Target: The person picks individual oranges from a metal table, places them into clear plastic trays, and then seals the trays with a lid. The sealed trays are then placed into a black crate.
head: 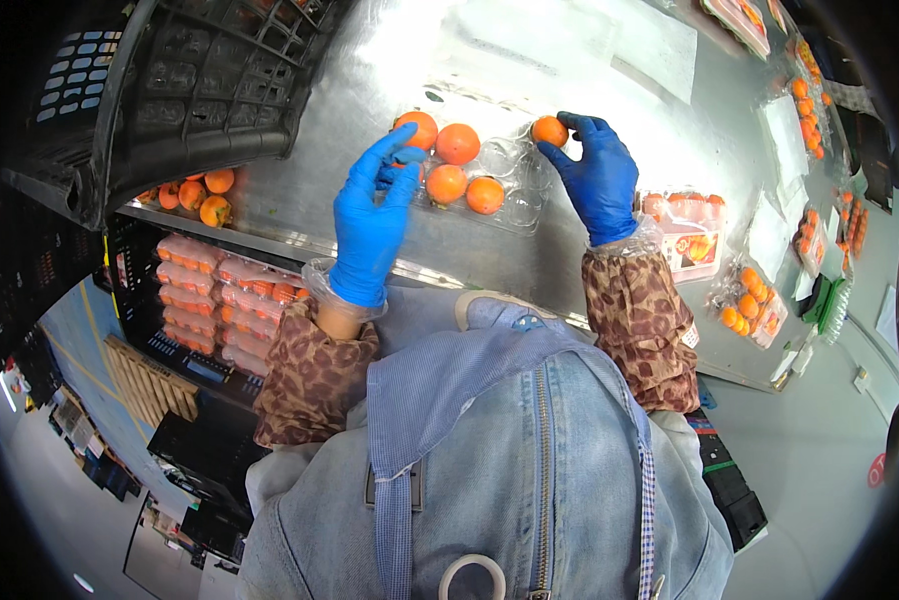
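Observation:
In blue gloves, both my hands are over a clear plastic clamshell tray (520, 214) with round moulded cups. Between the thumb and fingers of my right hand (601, 176) is an orange persimmon (550, 132), at the tray's right side. My left hand (374, 214) is at the tray's left end, its fingers overlapping a persimmon (421, 129) and partly hiding another below it. Whether those fingers grip either fruit is unclear. Further persimmons (458, 144) sit in the left and middle cups; several cups on the right hold none.
A tilted black plastic crate (201, 97) stands at left, with loose persimmons (192, 195) at its mouth. Below the metal table (464, 251), a crate holds stacked filled packs (224, 300). A labelled pack (686, 236) and a bagged pack (751, 307) lie at right.

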Tool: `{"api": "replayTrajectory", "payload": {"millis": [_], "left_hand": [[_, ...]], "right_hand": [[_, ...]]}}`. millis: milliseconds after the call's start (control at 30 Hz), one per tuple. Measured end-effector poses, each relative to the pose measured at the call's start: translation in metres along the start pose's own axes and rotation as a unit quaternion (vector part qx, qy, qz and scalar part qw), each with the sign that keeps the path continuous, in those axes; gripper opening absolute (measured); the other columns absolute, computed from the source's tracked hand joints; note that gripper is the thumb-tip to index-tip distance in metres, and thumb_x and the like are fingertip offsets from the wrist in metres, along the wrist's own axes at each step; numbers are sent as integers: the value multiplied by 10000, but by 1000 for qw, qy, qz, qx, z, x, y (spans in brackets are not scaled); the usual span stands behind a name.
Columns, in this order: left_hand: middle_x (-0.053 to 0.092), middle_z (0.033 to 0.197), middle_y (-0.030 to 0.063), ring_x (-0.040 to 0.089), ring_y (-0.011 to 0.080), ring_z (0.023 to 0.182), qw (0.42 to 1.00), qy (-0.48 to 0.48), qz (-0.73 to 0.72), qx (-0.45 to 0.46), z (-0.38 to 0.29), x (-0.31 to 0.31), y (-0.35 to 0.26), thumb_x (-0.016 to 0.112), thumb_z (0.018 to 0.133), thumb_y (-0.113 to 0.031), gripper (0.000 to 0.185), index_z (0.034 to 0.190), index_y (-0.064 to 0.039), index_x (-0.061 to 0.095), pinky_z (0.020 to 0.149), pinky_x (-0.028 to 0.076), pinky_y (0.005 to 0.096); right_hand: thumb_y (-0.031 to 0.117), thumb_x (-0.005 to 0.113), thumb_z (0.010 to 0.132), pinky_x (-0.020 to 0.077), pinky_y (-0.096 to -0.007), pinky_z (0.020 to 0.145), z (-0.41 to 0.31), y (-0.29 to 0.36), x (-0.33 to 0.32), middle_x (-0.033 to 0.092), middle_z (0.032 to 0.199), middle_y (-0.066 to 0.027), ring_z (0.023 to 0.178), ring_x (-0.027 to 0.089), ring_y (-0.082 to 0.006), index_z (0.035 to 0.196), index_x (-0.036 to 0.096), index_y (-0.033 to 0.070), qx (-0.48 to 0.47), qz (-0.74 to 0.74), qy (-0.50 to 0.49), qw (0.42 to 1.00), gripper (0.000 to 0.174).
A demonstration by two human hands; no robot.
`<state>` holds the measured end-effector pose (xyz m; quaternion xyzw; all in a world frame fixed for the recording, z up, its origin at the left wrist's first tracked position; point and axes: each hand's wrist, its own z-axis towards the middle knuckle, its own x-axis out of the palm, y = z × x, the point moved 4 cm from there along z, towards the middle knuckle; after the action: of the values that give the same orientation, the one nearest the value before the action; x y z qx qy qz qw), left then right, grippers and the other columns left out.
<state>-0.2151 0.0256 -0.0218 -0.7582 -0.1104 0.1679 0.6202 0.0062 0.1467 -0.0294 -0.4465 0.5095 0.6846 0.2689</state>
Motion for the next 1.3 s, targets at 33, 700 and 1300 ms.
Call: {"api": "replayTrajectory", "payload": {"millis": [33,700,1300], "left_hand": [[639,1040,12,555,74,871,1000,-7,-13,0,0,-3,2,596,906,-67,362,1265,-112,585,812,469,227],[612,948,-10,524,56,800,996,60,-38,-49,-10,11,-5,625,914,-168,328,1235,-109,603,741,456,212],[579,1252,73,563,157,1091,971,203,-90,-89,-25,41,-27,648,888,-126,447,1317,-74,534,915,478,270]], "right_hand": [[283,775,732,497,-354,757,-1,4,-5,663,963,-60,850,630,-252,1067,642,93,-30,-6,-24,999,407],[189,664,876,463,-262,799,-60,35,3,648,993,-40,835,562,-101,1145,620,-21,234,526,215,789,345],[65,762,755,449,-300,895,-65,52,-10,589,1174,-48,999,552,-145,1214,592,83,49,470,126,872,490]]}}
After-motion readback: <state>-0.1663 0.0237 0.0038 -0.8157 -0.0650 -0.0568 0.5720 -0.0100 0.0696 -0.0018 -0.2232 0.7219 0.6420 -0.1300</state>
